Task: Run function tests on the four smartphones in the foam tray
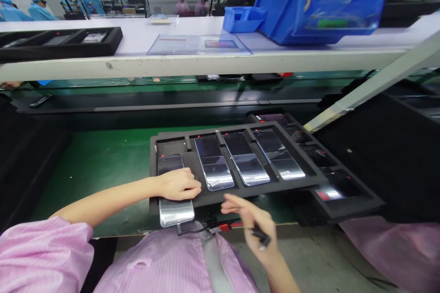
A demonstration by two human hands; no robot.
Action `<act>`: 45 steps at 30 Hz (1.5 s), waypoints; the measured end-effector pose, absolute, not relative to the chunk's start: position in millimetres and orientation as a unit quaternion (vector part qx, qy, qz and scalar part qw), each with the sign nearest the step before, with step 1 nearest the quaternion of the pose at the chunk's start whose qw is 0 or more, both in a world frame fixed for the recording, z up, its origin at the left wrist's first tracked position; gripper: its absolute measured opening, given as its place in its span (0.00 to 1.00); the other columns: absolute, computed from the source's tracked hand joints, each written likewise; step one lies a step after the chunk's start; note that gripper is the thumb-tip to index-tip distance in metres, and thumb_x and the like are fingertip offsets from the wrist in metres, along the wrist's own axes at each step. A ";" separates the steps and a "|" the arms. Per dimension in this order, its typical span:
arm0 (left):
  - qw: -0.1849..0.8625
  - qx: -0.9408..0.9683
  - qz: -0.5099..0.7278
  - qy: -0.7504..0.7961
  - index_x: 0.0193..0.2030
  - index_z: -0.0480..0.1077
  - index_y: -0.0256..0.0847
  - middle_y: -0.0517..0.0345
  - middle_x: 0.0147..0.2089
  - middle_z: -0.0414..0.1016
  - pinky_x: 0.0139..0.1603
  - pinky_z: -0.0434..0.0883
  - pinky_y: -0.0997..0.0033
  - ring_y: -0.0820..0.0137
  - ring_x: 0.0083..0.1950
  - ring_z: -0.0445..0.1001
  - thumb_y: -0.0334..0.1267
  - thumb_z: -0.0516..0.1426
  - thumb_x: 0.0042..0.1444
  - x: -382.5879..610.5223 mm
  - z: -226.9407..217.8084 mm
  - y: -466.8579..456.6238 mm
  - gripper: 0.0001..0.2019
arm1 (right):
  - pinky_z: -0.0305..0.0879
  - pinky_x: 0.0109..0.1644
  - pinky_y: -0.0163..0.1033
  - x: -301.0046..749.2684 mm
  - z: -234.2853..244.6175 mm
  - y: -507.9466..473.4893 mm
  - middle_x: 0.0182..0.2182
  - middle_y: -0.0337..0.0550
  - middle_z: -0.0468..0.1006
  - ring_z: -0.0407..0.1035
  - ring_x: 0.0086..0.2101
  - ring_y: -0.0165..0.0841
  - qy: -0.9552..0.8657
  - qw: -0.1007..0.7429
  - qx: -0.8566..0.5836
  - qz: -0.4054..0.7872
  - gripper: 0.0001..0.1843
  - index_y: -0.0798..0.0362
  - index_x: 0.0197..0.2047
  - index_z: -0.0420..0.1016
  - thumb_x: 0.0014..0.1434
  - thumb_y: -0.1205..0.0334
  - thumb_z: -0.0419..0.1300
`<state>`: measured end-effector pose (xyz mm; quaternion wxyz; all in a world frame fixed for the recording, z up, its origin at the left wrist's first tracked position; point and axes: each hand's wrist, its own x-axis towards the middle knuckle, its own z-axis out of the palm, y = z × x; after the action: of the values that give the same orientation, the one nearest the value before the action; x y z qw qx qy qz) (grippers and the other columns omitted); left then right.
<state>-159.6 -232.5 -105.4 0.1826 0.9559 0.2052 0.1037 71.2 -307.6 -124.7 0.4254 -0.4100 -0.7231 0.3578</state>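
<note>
My left hand (178, 184) is closed over the middle of a smartphone (177, 214) at the left of a black foam tray (202, 199). The phone's lower end sticks out past the tray's near edge, and a dark cable (185, 230) meets it there. My right hand (256, 224), slightly blurred, is in front of the tray with its index finger and thumb reaching left. Its other fingers are curled round a small black plug (261, 238) with a metal tip. Three more smartphones, a left one (215, 163), a middle one (246, 160) and a right one (280, 154), lie in the tray's slots.
A second foam tray (369, 201) with phones lies under the first one's right side. A slanted white post (374, 82) rises beyond. Above the green bench (92, 165) runs a white shelf (137, 64) with blue bins (285, 13). A pink-sleeved person (395, 256) is at right.
</note>
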 end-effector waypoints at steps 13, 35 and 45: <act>0.058 0.985 0.068 0.149 0.45 0.67 0.37 0.45 0.52 0.70 0.58 0.54 0.59 0.61 0.57 0.63 0.40 0.45 0.62 -88.2 -113.2 -156.7 0.13 | 0.61 0.32 0.30 103.3 -126.7 -293.3 0.29 0.38 0.65 0.61 0.28 0.25 -0.738 0.297 -0.496 0.350 0.09 0.52 0.33 0.66 0.62 0.61 0.48; 0.110 0.975 0.009 0.192 0.18 0.55 0.39 0.62 0.20 0.70 0.35 0.57 0.68 0.74 0.20 0.59 0.35 0.44 0.62 -61.7 -106.7 -166.4 0.19 | 0.56 0.25 0.29 89.1 -135.2 -284.2 0.22 0.38 0.69 0.62 0.22 0.24 -0.866 0.349 -0.351 0.066 0.16 0.56 0.34 0.73 0.65 0.63 0.46; 0.124 0.959 0.012 0.256 0.19 0.54 0.40 0.63 0.19 0.67 0.37 0.56 0.68 0.73 0.23 0.61 0.35 0.44 0.61 -59.4 -107.6 -177.4 0.18 | 0.56 0.22 0.31 80.4 -137.5 -289.9 0.19 0.37 0.68 0.62 0.18 0.24 -0.843 0.356 -0.404 0.004 0.17 0.56 0.30 0.72 0.64 0.62 0.46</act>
<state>-59.4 -177.4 -107.6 0.1239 0.9587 0.2557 0.0117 80.4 -289.9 -137.5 0.3561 -0.4042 -0.8425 0.0042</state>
